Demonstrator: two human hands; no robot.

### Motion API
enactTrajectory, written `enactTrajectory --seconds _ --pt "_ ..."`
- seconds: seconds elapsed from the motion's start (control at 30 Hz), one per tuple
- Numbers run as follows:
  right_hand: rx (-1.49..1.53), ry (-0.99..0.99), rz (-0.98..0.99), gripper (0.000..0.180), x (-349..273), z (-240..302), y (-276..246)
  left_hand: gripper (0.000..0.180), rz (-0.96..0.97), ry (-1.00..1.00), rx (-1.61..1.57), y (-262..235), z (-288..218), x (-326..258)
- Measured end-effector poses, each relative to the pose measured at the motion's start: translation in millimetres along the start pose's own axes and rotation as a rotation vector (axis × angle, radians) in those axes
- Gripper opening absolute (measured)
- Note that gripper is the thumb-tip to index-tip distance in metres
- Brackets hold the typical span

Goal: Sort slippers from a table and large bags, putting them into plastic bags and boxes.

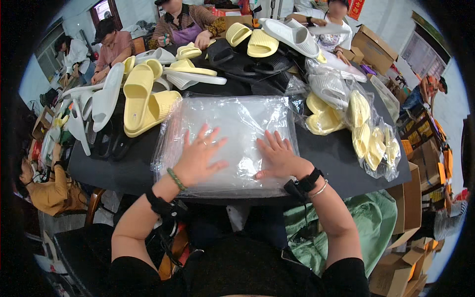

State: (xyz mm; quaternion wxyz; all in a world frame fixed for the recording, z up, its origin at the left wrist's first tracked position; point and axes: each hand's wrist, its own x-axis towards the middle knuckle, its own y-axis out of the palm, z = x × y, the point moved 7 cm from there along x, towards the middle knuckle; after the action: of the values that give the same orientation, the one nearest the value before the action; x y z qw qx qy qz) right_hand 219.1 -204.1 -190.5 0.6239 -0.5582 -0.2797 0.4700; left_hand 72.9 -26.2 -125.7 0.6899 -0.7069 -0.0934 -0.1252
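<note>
In the head view, your hands lay spread and flat, left hand (198, 157) and right hand (278, 157), palms pressing on the stack of clear plastic bags (230, 129) at the near edge of the black table (336, 158). Yellow slippers (141, 99) lay just left of the stack, bagged slippers (366, 133) to its right. You seemed to be smoothing the stack; the next move likely called for pinching one top bag free.

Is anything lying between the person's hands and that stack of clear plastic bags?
Nothing visible does: the left hand and right hand lie flat, fingers spread, directly on the stack of clear plastic bags on the black table.
</note>
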Motion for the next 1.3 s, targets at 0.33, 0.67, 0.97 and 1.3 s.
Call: enactTrajectory --seconds 0.33,0.67,0.97,1.3 --pt "-0.072 -0.061 0.112 0.110 8 -2 -22 0.072 0.219 -0.039 -0.061 50 -7 -41" --pt "-0.011 -0.100 -0.290 0.097 73 -56 -58 0.073 0.244 -0.055 -0.041 51 -8 -45" --pt "-0.165 0.062 -0.157 0.113 66 -75 -46 0.073 0.232 -0.040 -0.033 50 -12 -40" --pt "-0.184 -0.051 0.039 0.125 -15 -24 -6 0.076 0.295 -0.057 -0.066 52 -13 -39"
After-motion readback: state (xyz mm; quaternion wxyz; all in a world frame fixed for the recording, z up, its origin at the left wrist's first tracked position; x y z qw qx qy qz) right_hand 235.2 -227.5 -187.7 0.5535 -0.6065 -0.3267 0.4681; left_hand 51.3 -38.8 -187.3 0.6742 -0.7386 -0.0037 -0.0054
